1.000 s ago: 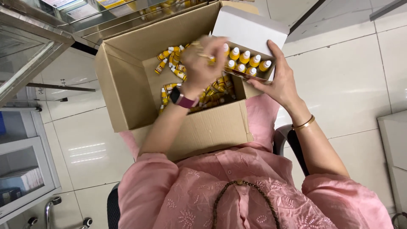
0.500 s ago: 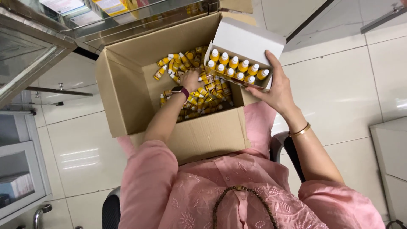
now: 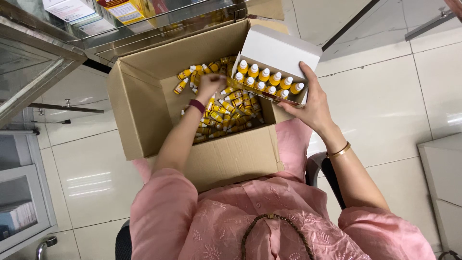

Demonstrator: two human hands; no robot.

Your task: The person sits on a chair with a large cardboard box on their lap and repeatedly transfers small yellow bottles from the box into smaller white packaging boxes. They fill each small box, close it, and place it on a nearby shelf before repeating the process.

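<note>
Here, small yellow bottles [image 3: 226, 108] with white caps, left hand [image 3: 210, 85] curled among them, right hand [image 3: 313, 103] clasping white carton [image 3: 276, 55]

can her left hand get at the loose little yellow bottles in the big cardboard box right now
Probably yes. The left hand is already down inside the open brown cardboard box, right on the heap of small yellow white-capped bottles. The flaps are folded back and nothing covers the heap.
</note>
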